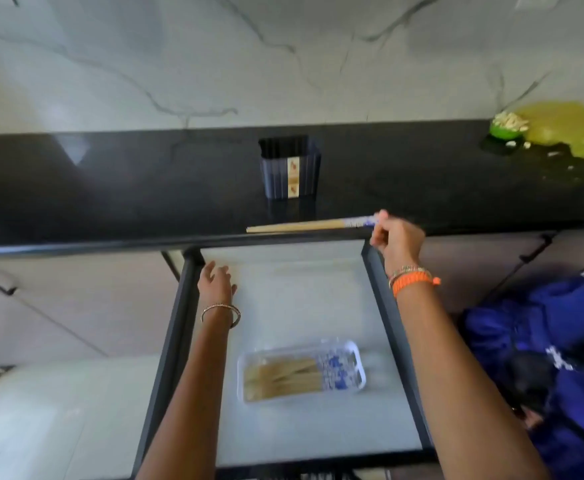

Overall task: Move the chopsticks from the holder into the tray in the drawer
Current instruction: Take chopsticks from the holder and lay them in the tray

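View from above a dark kitchen counter (110,188) with an open drawer (392,327) below it. The right hand (396,239) pinches the blue-patterned ends of a pair of chopsticks (297,226), held level above the counter's front edge, wooden tips pointing left. The left hand (214,280) holds nothing, its fingers relaxed, by the drawer's left rail; whether it touches the rail is unclear. A dark ribbed holder (288,168) stands upright on the counter behind the chopsticks and looks empty from here. In the drawer, towards the front, a clear tray (358,348) already contains several chopsticks lying side by side, blue ends to the right.

The step in hand appears to be carrying this pair down to the tray. To do it well, the hand would keep the pair level and matched to those already there, blue ends right, clear the counter edge, lower until the tips sit inside the tray's rim, and only then release, so neither stick rolls onto the drawer floor
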Demonstrator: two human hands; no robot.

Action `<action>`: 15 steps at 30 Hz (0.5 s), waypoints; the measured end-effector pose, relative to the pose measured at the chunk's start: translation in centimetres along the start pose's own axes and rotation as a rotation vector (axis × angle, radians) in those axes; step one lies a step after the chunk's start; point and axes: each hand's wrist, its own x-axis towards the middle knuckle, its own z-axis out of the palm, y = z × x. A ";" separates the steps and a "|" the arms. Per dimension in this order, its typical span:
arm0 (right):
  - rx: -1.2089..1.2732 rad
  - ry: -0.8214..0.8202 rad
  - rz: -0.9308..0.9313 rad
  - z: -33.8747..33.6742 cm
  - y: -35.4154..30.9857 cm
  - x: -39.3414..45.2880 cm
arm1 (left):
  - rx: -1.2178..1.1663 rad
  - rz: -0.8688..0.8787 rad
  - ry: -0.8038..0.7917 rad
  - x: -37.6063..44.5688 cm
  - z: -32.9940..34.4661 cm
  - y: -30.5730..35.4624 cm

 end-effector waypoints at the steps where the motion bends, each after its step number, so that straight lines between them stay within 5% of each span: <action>1: -0.040 0.026 0.071 -2.4 3.1 -0.4 | 0.027 -0.082 0.010 -0.5 -1.7 -2.3; 5: -0.208 0.073 0.264 -9.6 12.5 -1.4 | 0.219 -0.217 -0.009 -1.4 -6.3 -8.9; 15: -0.526 0.014 0.208 -11.6 19.0 -3.9 | 0.475 -0.177 -0.098 -2.1 -7.8 -14.5</action>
